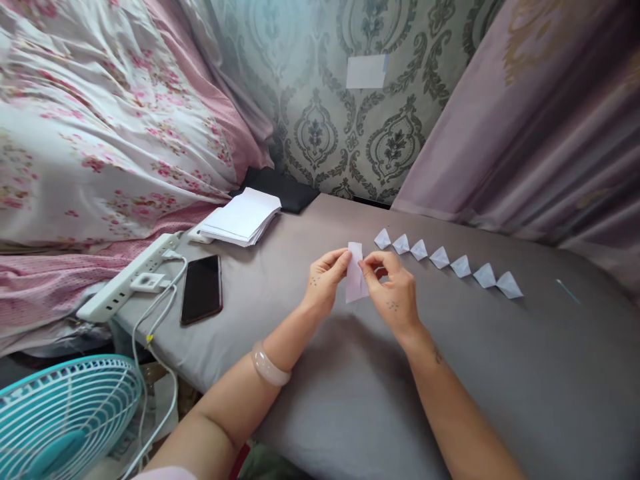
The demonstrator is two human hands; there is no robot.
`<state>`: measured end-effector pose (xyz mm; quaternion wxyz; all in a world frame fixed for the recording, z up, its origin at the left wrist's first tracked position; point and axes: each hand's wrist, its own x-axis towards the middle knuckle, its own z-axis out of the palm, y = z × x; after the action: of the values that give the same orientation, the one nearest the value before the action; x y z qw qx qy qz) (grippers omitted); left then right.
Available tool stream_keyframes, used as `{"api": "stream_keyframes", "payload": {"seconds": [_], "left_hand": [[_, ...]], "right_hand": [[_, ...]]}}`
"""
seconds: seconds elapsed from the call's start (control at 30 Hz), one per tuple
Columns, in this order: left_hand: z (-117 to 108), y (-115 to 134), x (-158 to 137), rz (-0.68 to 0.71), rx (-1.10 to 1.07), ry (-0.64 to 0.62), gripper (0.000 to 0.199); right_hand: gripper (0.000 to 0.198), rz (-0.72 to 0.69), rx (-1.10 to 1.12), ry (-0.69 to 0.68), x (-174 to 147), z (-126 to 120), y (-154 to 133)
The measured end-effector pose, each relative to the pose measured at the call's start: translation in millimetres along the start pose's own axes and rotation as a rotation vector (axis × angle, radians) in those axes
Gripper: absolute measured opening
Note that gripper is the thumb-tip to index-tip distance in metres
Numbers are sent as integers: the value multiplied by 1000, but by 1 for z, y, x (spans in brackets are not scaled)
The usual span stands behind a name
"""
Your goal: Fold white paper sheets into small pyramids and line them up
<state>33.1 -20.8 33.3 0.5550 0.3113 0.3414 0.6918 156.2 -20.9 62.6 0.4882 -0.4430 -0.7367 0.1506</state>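
Note:
Between my two hands is a narrow folded strip of white paper (pixel 355 283), held up above the grey-covered surface (pixel 280 293). My left hand (pixel 324 280) pinches its upper left edge between thumb and fingers. On the other side my right hand (pixel 394 287) pinches the right edge, thumb against the paper. Beyond my right hand runs a slanting row of several small folded white paper pieces (pixel 440 257), pointed at the top. Farther back on the left lies a stack of white paper sheets (pixel 245 217).
A black phone (pixel 201 290) lies at the left, beside a white power strip (pixel 130 277) with cables. A turquoise fan (pixel 70 420) stands at the lower left. Behind the paper stack is a black flat item (pixel 280 189). A thin light stick (pixel 568 291) lies at the right.

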Motion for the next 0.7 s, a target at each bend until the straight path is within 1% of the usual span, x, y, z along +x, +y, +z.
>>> {"api": "stream_keyframes", "payload": {"seconds": [0.07,0.17,0.23,0.3,0.37,0.53,0.7], "left_hand": [[-1,1,1,-6,-22,7,27],[-1,1,1,-4,-38,17,30],[-1,1,0,-5,-43,21,30],[-1,0,0,-10,-50,29,29],[-1,-1,-1,-12,-61,33,27],[-1,-1,-1,-21,-46,53,29],[0,-3,0,-32,-45,43,29]], "right_hand": [[7,-40,-35,-3,-2,4,0],[8,-60,-81,58,-5,9,1],[9,-97,-107,89,-6,11,2],[10,-143,-129,82,-6,11,2],[14,-175,-148,58,-6,12,2],[27,-227,-206,38,-7,14,4],[33,-258,-263,34,-8,16,7]]}}
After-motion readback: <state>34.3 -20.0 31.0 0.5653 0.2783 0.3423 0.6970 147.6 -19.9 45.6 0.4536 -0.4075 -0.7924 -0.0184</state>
